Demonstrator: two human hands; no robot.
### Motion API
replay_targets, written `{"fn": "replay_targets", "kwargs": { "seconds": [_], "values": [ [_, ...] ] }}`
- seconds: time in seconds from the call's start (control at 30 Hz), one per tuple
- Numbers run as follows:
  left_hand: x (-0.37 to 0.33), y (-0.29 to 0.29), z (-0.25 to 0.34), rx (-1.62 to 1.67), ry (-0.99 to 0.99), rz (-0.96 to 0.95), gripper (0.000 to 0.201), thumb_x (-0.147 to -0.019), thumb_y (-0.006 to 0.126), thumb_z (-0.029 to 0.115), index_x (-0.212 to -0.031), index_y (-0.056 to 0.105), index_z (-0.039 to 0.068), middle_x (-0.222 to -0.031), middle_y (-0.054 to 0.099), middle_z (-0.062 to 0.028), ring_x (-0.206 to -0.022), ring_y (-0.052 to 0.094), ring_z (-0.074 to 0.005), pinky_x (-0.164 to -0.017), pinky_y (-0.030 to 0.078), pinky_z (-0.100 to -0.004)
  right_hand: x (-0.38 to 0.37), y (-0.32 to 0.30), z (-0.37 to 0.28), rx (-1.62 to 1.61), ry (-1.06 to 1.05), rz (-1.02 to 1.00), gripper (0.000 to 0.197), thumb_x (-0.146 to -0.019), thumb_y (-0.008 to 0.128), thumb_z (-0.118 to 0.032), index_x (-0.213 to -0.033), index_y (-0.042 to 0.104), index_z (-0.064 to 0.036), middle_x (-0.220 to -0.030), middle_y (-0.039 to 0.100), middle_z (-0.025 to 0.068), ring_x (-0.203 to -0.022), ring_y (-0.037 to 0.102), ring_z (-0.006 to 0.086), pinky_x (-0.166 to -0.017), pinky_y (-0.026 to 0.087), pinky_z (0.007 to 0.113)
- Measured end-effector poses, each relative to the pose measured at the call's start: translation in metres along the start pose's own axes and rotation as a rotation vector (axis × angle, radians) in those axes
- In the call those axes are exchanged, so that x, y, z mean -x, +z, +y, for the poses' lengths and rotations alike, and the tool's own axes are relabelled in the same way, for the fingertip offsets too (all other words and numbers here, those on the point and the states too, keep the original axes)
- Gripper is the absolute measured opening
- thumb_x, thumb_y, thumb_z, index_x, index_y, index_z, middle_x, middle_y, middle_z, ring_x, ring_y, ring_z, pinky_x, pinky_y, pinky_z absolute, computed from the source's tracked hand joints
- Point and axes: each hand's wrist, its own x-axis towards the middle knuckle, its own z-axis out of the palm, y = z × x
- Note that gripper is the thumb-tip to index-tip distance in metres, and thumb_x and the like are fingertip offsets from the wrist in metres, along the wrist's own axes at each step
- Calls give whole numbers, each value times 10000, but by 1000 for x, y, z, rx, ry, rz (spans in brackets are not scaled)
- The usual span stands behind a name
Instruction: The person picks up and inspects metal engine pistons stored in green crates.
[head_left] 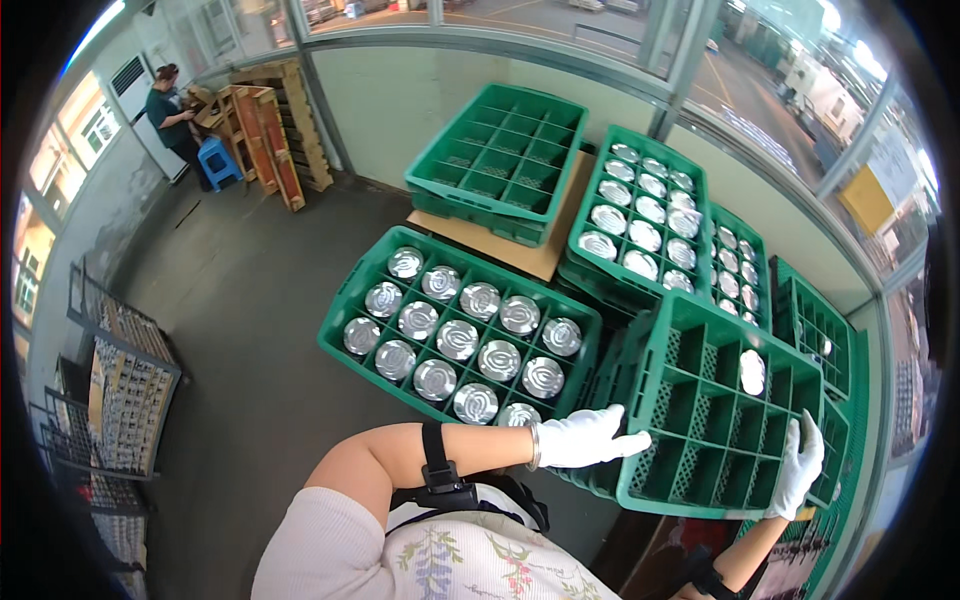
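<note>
A green plastic crate [690,452] with divided compartments is tilted in front of me, on the right side of the view. My left hand [588,438], in a white glove, grips its left rim. At its right end my right hand [800,468], gloved as well, holds the edge with the fingers lying along the wall. One bright, whitish piece [752,372] sits in a far compartment of this crate; the other visible compartments hold nothing. Just left of it, a second green crate [352,372] contains rows of round, shiny metal parts [457,340], one per compartment.
Farther back, an unfilled green crate [425,188] rests on brown cardboard [480,240]. Beside it stand green crates of metal parts [645,236]. Wire racks [125,335] line the left side. A person [172,115] stands far left near a blue stool [218,160] and wooden pallets [275,140].
</note>
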Motion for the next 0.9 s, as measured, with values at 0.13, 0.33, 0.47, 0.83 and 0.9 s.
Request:
{"fn": "replay_targets", "kwargs": {
  "seconds": [0.13,0.33,0.47,0.83,0.9],
  "values": [
    [44,-38,-55,-62,91,71,492,-937,492,535,-1201,619,140,-1058,679,-121,-988,653,-260,-887,488,-369,22,17,-136,40,-389,-150,383,-850,708,-117,-1208,624,-12,-1213,599,161,-1126,570,298,-969,445,366],
    [145,-85,-215,304,-207,361,498,-952,564,459,-1226,598,44,-1106,656,-68,-987,606,-169,-857,476,-332,80,52,-279,-194,-828,-665,380,-739,775,-263,-1016,674,-23,-986,671,172,-933,622,379,-836,489,444],
    [238,-115,-303,677,-222,612,488,-962,573,427,-1272,565,50,-1137,641,-67,-993,604,-156,-861,481,-313,131,134,-353,-217,-852,-1060,356,-786,735,-286,-1036,687,-36,-944,694,159,-842,660,360,-756,521,430],
    [454,-171,-508,995,-372,978,379,-966,591,330,-1214,576,44,-1064,657,-101,-914,644,-179,-785,519,-312,213,396,-536,-81,-457,-893,419,-814,668,-388,-1049,696,-43,-1013,677,214,-996,637,365,-886,493,432],
    [477,-178,-537,1019,-370,1015,373,-967,586,324,-1214,571,45,-1053,656,-102,-894,646,-179,-773,521,-309,208,412,-545,-4,-358,-776,451,-795,681,-379,-1095,676,-42,-1040,673,219,-1031,627,366,-910,482,436]
  ]
}}
